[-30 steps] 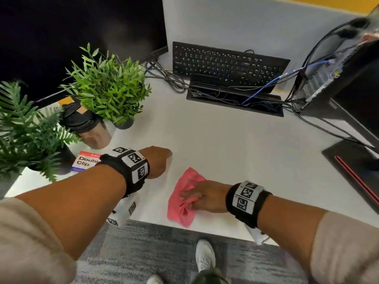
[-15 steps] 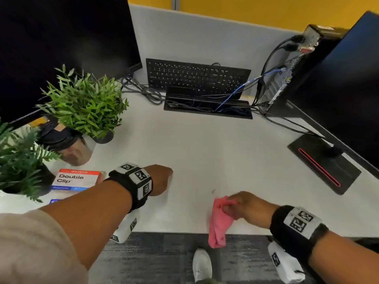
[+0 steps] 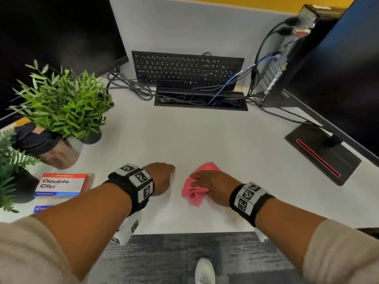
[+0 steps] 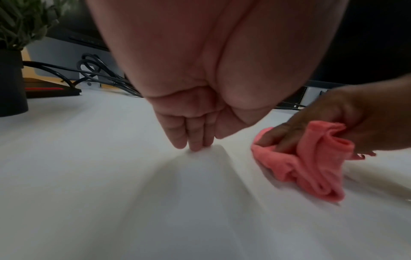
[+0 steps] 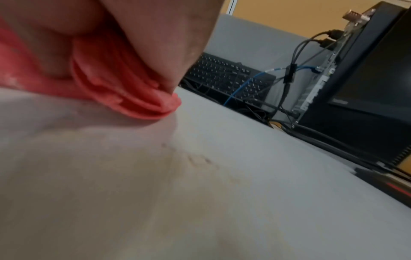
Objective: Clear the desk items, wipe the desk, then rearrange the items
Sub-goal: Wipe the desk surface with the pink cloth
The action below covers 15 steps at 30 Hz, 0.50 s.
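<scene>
Here, right hand [image 3: 213, 186] gripping pink cloth [image 3: 194, 193] near desk [image 3: 205, 140] front edge, left hand [image 3: 161, 178] fingertips [image 4: 193, 144] down, empty.

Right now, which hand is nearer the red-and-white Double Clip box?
Left. The left hand rests on the white desk just right of the box; the right hand is farther right, holding the pink cloth.

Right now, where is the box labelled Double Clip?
In the head view, the Double Clip box lies flat at the desk's left edge, between the fern and the left hand.
</scene>
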### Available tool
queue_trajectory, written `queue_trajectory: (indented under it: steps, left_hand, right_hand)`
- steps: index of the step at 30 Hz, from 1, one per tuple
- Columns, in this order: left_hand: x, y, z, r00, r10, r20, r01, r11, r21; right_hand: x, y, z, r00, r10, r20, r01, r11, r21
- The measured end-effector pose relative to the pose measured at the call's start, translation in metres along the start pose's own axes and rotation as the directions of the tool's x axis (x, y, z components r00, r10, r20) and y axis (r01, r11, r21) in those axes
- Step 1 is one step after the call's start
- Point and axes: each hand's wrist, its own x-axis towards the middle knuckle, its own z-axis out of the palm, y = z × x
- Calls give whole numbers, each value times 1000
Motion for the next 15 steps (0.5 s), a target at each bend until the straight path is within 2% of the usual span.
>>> queue_trajectory:
  steps: [2, 5, 8, 11, 15]
  left_hand:
    - [0, 2, -1, 1000, 0, 18, 0, 1000, 14]
    - [-1, 5, -4, 998, -3, 61, 1, 999, 42]
    - [-3, 8, -6, 996, -14, 91, 10, 999, 46]
    - [-4, 11, -5, 994, -20, 104, 16, 999, 40]
    - [-8, 14, -4, 993, -15, 114, 10, 999, 39]
  right_hand:
    - [-12, 2, 9, 992, -35, -122, 36, 999, 8]
    - [-38, 6, 29, 974, 52, -219, -52, 999, 4]
    - [-69, 0, 45, 955, 106, -277, -79, 991, 106]
    - [-101, -12, 52, 967, 133, -218, -94, 980, 178]
    - [-123, -19, 52, 976, 201, -79, -193, 976, 98]
